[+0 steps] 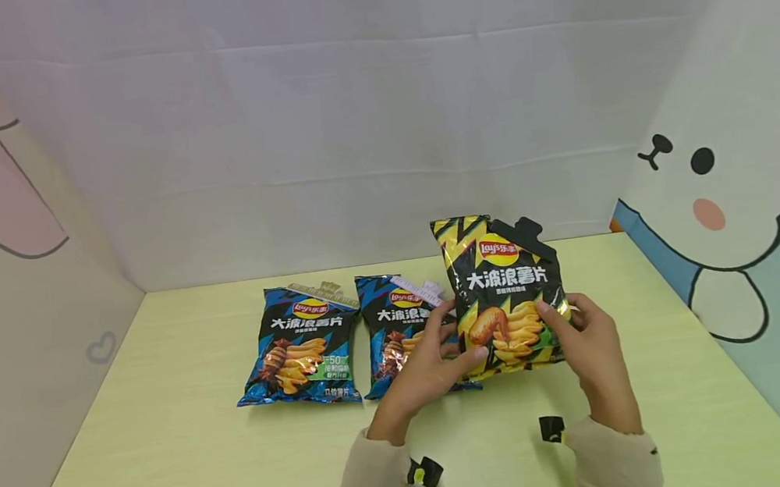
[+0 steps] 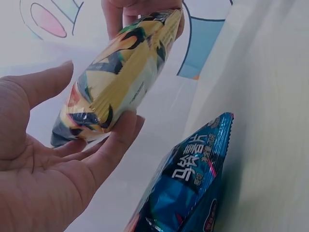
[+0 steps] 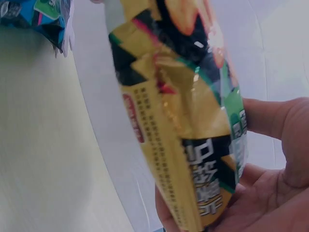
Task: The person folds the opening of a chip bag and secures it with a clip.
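Observation:
A yellow-and-black chip bag (image 1: 504, 295) is held up at the right, a black sealing clip (image 1: 523, 238) across its upper right corner. My left hand (image 1: 427, 373) cups its lower left side, fingers behind and thumb in front. In the left wrist view, the thumb tip looks slightly apart from the bag. At the lower right side, my right hand (image 1: 593, 341) grips the bag between thumb and fingers. Two blue chip bags lie to the left: one (image 1: 302, 354) with a gold clip (image 1: 324, 294), the other (image 1: 389, 345) with a whitish clip (image 1: 417, 290), partly hidden by my left hand.
The pale yellow table (image 1: 170, 453) meets a white cloth backdrop (image 1: 284, 167) behind the bags. Cartoon-printed panels (image 1: 728, 164) stand at both sides. Small black pieces (image 1: 424, 472) show at both sleeves.

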{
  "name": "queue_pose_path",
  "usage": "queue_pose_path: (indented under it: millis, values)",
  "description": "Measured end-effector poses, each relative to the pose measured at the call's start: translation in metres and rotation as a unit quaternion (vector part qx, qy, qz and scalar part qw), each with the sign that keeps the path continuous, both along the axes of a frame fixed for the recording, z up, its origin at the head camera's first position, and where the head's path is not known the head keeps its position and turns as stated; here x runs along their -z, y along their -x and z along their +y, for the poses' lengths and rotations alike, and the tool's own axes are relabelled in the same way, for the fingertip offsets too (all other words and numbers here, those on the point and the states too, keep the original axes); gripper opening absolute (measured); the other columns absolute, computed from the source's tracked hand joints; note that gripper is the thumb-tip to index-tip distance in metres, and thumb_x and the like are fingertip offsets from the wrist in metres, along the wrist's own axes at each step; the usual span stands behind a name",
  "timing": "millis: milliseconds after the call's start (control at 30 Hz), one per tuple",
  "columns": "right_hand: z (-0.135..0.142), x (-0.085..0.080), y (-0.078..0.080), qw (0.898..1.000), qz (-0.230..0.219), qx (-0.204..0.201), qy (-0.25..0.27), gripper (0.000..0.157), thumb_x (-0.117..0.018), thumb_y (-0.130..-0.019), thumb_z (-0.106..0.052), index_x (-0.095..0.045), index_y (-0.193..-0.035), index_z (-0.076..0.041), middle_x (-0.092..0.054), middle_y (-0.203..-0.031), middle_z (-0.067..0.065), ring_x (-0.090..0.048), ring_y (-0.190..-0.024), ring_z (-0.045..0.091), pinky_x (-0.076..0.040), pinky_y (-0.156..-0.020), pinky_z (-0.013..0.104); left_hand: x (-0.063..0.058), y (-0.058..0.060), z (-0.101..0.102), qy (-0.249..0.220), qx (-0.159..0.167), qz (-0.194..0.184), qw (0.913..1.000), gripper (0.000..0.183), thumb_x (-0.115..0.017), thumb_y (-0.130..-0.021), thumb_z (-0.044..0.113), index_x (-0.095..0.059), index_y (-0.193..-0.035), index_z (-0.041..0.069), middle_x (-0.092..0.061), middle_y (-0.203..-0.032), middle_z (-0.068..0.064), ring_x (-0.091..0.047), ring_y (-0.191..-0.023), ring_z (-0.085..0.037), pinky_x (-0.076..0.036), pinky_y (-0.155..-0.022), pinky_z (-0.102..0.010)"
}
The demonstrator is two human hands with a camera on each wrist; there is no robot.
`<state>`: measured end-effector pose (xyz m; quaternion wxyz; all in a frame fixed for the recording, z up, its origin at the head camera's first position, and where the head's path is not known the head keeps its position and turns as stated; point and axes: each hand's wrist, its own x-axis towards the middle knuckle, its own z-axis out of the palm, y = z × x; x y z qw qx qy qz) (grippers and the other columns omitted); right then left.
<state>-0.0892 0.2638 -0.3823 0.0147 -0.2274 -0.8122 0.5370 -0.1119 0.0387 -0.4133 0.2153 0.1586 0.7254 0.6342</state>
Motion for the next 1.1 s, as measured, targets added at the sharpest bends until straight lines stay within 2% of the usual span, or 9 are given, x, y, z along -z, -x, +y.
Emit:
queue_pose_path:
  millis: [133, 433, 633, 767, 967, 1100]
  values:
    - [0.004, 0.002, 0.0, 1.0, 0.003, 0.028, -0.011, 0.058, -0.056, -0.098, -0.053, -0.053, -0.136, -0.009, -0.064, -0.131, 0.023, -0.059, -0.082, 0.006, -0.05, -0.068, 0.018, 0.0, -0.003, 0.006, -0.007, 0.0, 0.003, 1.0, 0.077, -0.064, -0.099, 0.033, -0.017, -0.16, 0.024, -0.037, -0.159, -0.019, -0.051, -0.138, -0.04, -0.051, -0.107, -0.05]
    - [0.009, 0.005, -0.001, 0.998, 0.015, 0.059, -0.025, 0.057, -0.056, -0.099, -0.052, -0.056, -0.134, -0.008, -0.065, -0.13, 0.022, -0.057, -0.082, 0.005, -0.048, -0.067, 0.015, 0.001, -0.01, 0.016, 0.003, 0.0, 0.012, 0.9999, 0.079, -0.061, -0.1, 0.04, -0.013, -0.163, 0.03, -0.029, -0.165, -0.014, -0.041, -0.145, -0.043, -0.052, -0.105, -0.048]
    - [0.012, 0.006, -0.001, 0.997, 0.012, 0.078, -0.021, 0.059, -0.057, -0.098, -0.054, -0.058, -0.133, -0.007, -0.065, -0.131, 0.02, -0.056, -0.08, 0.0, -0.048, -0.065, 0.013, 0.001, -0.013, 0.024, -0.01, 0.002, 0.008, 0.9999, 0.081, -0.061, -0.101, 0.038, -0.011, -0.163, 0.024, -0.027, -0.166, -0.016, -0.036, -0.148, -0.043, -0.041, -0.116, -0.054]
    - [0.014, 0.008, 0.0, 0.996, 0.008, 0.082, -0.02, 0.061, -0.057, -0.097, -0.056, -0.059, -0.132, -0.006, -0.065, -0.131, 0.019, -0.056, -0.081, 0.001, -0.048, -0.065, 0.013, 0.003, -0.015, 0.024, -0.003, 0.004, 0.01, 0.9999, 0.082, -0.061, -0.1, 0.04, -0.011, -0.162, 0.022, -0.026, -0.165, -0.019, -0.035, -0.148, -0.045, -0.037, -0.118, -0.056]
    - [0.014, 0.009, 0.001, 0.996, 0.003, 0.083, -0.028, 0.063, -0.057, -0.096, -0.057, -0.059, -0.132, -0.006, -0.065, -0.129, 0.019, -0.056, -0.081, 0.002, -0.047, -0.065, 0.012, 0.005, -0.014, 0.026, 0.005, 0.021, 0.043, 0.9988, 0.079, -0.057, -0.102, 0.04, -0.009, -0.163, 0.024, -0.022, -0.168, -0.012, -0.033, -0.151, -0.041, -0.038, -0.118, -0.054]
    - [0.014, 0.01, 0.001, 0.996, -0.004, 0.084, -0.029, 0.065, -0.055, -0.097, -0.058, -0.059, -0.134, -0.005, -0.064, -0.13, 0.018, -0.057, -0.09, 0.011, -0.045, -0.065, 0.011, 0.007, -0.013, 0.028, 0.004, 0.031, 0.07, 0.997, 0.075, -0.055, -0.104, 0.034, -0.008, -0.163, 0.027, -0.013, -0.171, -0.004, -0.025, -0.155, -0.034, -0.038, -0.117, -0.055]
